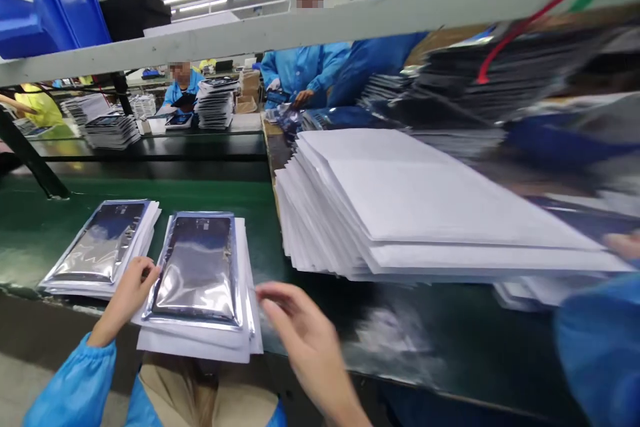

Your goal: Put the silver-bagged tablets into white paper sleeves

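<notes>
A shiny silver pouch (pixel 197 265) lies on a small stack of white sheets (pixel 200 340) at the near edge of the green belt (pixel 240 193). My left hand (pixel 129 293) touches the left edge of that stack, fingers curled against it. To the stack's right my right hand (pixel 295 327) hovers with fingers stretched out, holding nothing. A second pouch on white sheets (pixel 103 247) lies just to the left.
A tall fanned pile of white envelopes (pixel 400 207) fills the right of the bench. Other people in blue coats work beyond it and at the right edge (pixel 600 347). Stacks of packs (pixel 216 103) stand across the belt. Blue bins (pixel 60 13) sit on an overhead shelf.
</notes>
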`<control>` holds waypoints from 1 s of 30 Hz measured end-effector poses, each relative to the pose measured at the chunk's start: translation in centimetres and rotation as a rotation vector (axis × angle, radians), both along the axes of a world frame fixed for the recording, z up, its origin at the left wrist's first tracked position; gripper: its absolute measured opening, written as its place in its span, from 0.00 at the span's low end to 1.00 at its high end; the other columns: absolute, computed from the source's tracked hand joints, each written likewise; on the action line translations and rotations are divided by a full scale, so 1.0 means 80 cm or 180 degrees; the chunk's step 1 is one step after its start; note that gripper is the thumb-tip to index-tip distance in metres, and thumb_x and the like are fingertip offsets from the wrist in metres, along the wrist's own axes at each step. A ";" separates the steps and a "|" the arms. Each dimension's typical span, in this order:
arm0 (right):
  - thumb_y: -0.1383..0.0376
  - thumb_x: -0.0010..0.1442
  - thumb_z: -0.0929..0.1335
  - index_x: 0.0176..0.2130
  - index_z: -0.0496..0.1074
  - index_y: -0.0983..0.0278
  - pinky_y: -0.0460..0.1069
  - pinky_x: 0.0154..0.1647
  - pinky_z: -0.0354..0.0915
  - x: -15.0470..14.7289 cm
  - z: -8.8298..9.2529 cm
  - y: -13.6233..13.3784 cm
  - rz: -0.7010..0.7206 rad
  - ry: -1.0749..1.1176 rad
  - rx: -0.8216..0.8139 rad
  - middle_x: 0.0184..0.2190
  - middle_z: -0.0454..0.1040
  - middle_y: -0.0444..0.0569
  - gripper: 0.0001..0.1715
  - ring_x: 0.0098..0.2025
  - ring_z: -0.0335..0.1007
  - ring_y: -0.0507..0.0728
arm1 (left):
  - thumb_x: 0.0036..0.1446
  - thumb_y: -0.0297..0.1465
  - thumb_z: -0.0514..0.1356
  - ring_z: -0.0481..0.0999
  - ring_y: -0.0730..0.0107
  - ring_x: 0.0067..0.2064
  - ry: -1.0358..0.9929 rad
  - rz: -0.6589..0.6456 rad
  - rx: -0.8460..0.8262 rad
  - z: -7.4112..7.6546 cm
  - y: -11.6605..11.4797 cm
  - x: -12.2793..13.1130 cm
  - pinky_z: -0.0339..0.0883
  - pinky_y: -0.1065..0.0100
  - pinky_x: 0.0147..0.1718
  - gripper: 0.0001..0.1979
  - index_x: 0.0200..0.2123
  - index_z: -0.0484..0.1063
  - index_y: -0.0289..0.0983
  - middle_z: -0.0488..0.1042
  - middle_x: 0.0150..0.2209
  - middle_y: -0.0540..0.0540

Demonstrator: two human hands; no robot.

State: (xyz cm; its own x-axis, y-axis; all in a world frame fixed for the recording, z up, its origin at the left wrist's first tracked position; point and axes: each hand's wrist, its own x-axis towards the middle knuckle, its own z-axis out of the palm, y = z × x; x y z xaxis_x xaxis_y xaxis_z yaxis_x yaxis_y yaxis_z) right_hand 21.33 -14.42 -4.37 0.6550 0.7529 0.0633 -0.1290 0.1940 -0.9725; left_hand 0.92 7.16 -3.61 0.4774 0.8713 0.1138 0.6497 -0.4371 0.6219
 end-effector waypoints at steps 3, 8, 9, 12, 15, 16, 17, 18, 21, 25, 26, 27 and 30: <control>0.60 0.48 0.72 0.39 0.74 0.64 0.51 0.37 0.66 0.010 -0.035 0.059 0.0111 0.0024 -0.0468 0.35 0.75 0.49 0.17 0.37 0.71 0.57 | 0.53 0.48 0.53 0.72 0.58 0.43 -0.0306 -0.0002 -0.0042 0.008 0.002 0.007 0.65 0.63 0.40 0.18 0.26 0.67 0.39 0.72 0.38 0.42; 0.60 0.42 0.73 0.36 0.72 0.67 0.49 0.28 0.62 0.010 -0.061 0.103 0.0006 0.0059 -0.0527 0.24 0.70 0.42 0.21 0.23 0.64 0.51 | 0.52 0.46 0.59 0.77 0.63 0.31 -0.1047 0.0015 -0.1391 0.036 -0.019 0.023 0.70 0.63 0.34 0.22 0.44 0.65 0.38 0.75 0.27 0.50; 0.58 0.42 0.73 0.36 0.71 0.68 0.48 0.25 0.61 0.010 -0.060 0.105 0.0023 0.0096 -0.0506 0.22 0.69 0.41 0.22 0.21 0.62 0.51 | 0.50 0.45 0.61 0.78 0.62 0.33 -0.1276 -0.0058 -0.1813 0.041 -0.025 0.025 0.70 0.63 0.36 0.26 0.49 0.63 0.39 0.77 0.29 0.50; 0.55 0.42 0.74 0.35 0.68 0.66 0.45 0.21 0.56 0.012 -0.047 0.101 0.0031 0.0216 -0.0402 0.17 0.65 0.37 0.23 0.19 0.59 0.50 | 0.48 0.42 0.64 0.79 0.60 0.40 -0.1782 -0.0354 -0.2485 0.051 -0.041 0.023 0.71 0.62 0.41 0.30 0.53 0.62 0.40 0.80 0.36 0.46; 0.53 0.45 0.73 0.33 0.64 0.63 0.44 0.21 0.55 0.007 -0.029 0.085 -0.0074 0.0330 -0.0242 0.17 0.63 0.35 0.23 0.19 0.60 0.49 | 0.47 0.41 0.65 0.80 0.58 0.40 -0.2048 -0.0252 -0.2575 0.051 -0.054 0.016 0.72 0.61 0.40 0.32 0.55 0.60 0.42 0.80 0.36 0.46; 0.52 0.46 0.73 0.33 0.63 0.62 0.44 0.22 0.57 0.002 -0.022 0.078 -0.0093 0.0375 -0.0175 0.18 0.64 0.35 0.22 0.20 0.62 0.49 | 0.46 0.42 0.65 0.80 0.59 0.39 -0.2082 -0.0165 -0.2559 0.050 -0.058 0.014 0.73 0.61 0.40 0.33 0.55 0.59 0.43 0.80 0.36 0.47; 0.52 0.47 0.73 0.33 0.64 0.62 0.45 0.25 0.60 -0.004 -0.016 0.071 -0.0068 0.0417 -0.0109 0.20 0.67 0.37 0.21 0.23 0.64 0.50 | 0.46 0.42 0.66 0.80 0.59 0.39 -0.2098 -0.0083 -0.2525 0.049 -0.061 0.013 0.73 0.62 0.40 0.34 0.55 0.58 0.43 0.80 0.36 0.48; 0.53 0.49 0.72 0.33 0.65 0.62 0.46 0.30 0.63 -0.010 -0.010 0.064 -0.0002 0.0455 -0.0048 0.23 0.71 0.40 0.20 0.26 0.68 0.51 | 0.45 0.43 0.66 0.80 0.60 0.39 -0.2088 -0.0039 -0.2499 0.048 -0.065 0.012 0.73 0.62 0.41 0.35 0.55 0.58 0.43 0.80 0.36 0.48; 0.56 0.52 0.71 0.41 0.69 0.63 0.50 0.43 0.66 -0.027 0.000 0.046 0.0295 0.0478 0.0026 0.37 0.77 0.48 0.19 0.40 0.72 0.57 | 0.44 0.45 0.65 0.80 0.59 0.39 -0.2014 -0.0033 -0.2442 0.046 -0.075 0.011 0.73 0.62 0.40 0.35 0.54 0.58 0.44 0.80 0.38 0.48; 0.55 0.54 0.70 0.45 0.70 0.62 0.52 0.50 0.64 -0.039 -0.005 0.032 0.0006 0.0207 -0.0184 0.42 0.77 0.49 0.21 0.46 0.71 0.59 | 0.47 0.48 0.62 0.79 0.64 0.34 -0.2048 0.0061 -0.2247 0.047 -0.085 0.010 0.72 0.67 0.32 0.27 0.47 0.62 0.43 0.78 0.32 0.50; 0.54 0.54 0.69 0.45 0.70 0.62 0.52 0.50 0.63 -0.041 -0.009 0.029 -0.0178 0.0138 -0.0260 0.42 0.77 0.49 0.21 0.46 0.70 0.59 | 0.48 0.48 0.61 0.78 0.65 0.32 -0.2053 0.0067 -0.2258 0.047 -0.086 0.009 0.71 0.68 0.30 0.24 0.44 0.63 0.43 0.77 0.30 0.51; 0.54 0.54 0.70 0.45 0.70 0.62 0.51 0.50 0.64 -0.043 -0.012 0.027 -0.0347 0.0112 -0.0316 0.42 0.76 0.49 0.22 0.46 0.71 0.59 | 0.48 0.48 0.61 0.77 0.67 0.30 -0.2046 0.0058 -0.2319 0.048 -0.087 0.009 0.70 0.69 0.29 0.22 0.41 0.63 0.42 0.75 0.28 0.52; 0.53 0.50 0.72 0.45 0.68 0.61 0.51 0.43 0.68 -0.052 -0.020 0.019 -0.0638 0.0398 -0.0296 0.38 0.78 0.47 0.24 0.41 0.73 0.59 | 0.47 0.48 0.62 0.72 0.72 0.23 -0.2060 0.0025 -0.2504 0.053 -0.090 0.010 0.66 0.71 0.23 0.19 0.35 0.62 0.43 0.72 0.23 0.56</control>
State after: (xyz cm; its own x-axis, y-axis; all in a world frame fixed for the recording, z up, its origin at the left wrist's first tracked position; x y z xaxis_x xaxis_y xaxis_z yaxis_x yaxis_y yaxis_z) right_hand 17.16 -12.89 -5.96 0.7903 0.6060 -0.0910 -0.2173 0.1384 -0.9662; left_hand 1.74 -0.06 0.60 0.5213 0.8133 -0.2584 0.0877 0.2502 0.9642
